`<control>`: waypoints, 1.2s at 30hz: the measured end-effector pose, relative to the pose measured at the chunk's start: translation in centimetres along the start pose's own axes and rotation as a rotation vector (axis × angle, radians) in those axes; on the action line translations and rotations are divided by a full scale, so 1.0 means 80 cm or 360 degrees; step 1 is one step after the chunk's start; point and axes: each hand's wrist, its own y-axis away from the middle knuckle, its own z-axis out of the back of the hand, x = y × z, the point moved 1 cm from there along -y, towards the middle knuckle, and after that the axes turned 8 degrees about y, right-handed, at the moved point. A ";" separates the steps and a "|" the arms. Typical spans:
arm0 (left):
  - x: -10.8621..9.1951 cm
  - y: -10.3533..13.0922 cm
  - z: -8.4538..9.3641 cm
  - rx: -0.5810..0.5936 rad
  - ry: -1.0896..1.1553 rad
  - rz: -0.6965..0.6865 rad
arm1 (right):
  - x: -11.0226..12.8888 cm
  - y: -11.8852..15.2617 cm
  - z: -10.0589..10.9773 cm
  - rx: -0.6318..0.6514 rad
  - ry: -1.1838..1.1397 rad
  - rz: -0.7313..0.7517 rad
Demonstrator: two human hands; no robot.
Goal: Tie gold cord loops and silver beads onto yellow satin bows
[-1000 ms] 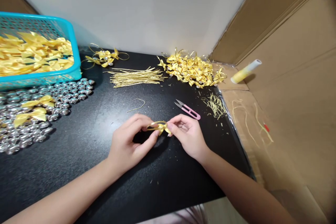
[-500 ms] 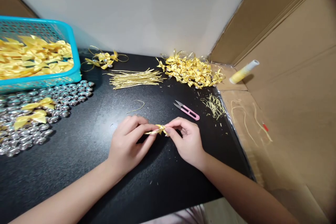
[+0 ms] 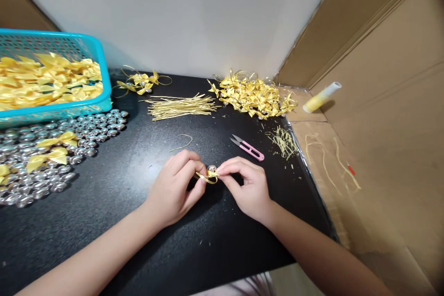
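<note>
Hands pinching one small yellow bow with a silver bead, low over the black tabletop [image 3: 145, 222].
Left hand [image 3: 173, 189] and right hand [image 3: 248, 187] meet at the middle front of the tabletop, fingertips of both clamped on the bow [image 3: 209, 175]; its bead sits on top, gold loop hangs toward the left thumb. Pink snips [image 3: 248, 147] lie just behind the right hand, blades pointing left, loose gold offcuts [image 3: 284, 141] beside them near the right edge. One curved gold wire [image 3: 181, 142] lies behind the left hand. Further back: bundle of gold wires [image 3: 180, 105], pile of finished bows [image 3: 253, 95], few looped bows [image 3: 140, 82]. Far left: teal basket [image 3: 100, 69] full of yellow ribbon bows, silver beads [image 3: 52, 152] spread in front of it. Glue stick [image 3: 321, 97] lies on cardboard to the right.
</note>
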 end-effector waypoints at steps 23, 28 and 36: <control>0.001 0.001 -0.007 -0.0164 0.1171 0.1023 | -0.001 -0.005 0.002 0.0133 -0.0319 -0.0422; 0.000 -0.002 -0.004 0.0001 0.1152 0.1105 | -0.001 -0.008 0.002 0.0091 -0.0219 -0.0359; -0.001 -0.007 -0.005 0.0256 0.1118 0.1034 | -0.008 -0.001 -0.007 0.0023 -0.0479 -0.0795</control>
